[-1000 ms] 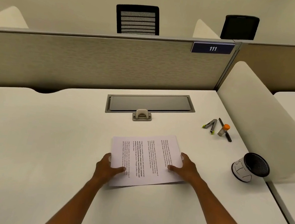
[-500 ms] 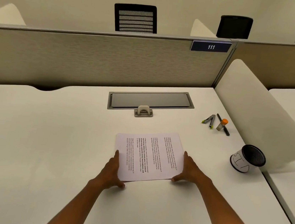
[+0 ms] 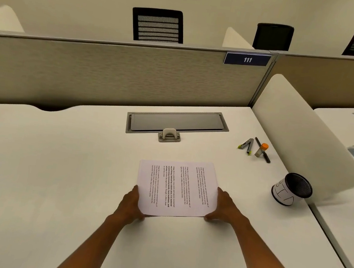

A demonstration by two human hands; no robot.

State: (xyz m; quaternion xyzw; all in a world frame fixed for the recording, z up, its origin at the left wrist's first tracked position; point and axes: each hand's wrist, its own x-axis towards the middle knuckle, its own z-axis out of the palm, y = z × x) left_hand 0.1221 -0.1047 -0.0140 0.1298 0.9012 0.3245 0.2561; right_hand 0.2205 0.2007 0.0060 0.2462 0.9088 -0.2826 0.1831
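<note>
You are pressing your left grip (image 3: 133,202) against the left edge of the printed sheets (image 3: 177,187), fingers extended, enclosing nothing. Your right grip (image 3: 227,209) is pressing the right edge likewise, fingers straight. The sheets are lying on the white surface (image 3: 56,163) between the two grips, touching each, with your thumbs at the near corners

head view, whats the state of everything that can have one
white printed paper sheets, flat on the white desk, text sideways
left hand, straight fingers against the sheets' left edge
right hand, straight fingers against their right edge
grey desk hatch lid, closed
orange-capped white glue stick, capped, lying down
black mesh pen cup, nothing sticking out
</note>
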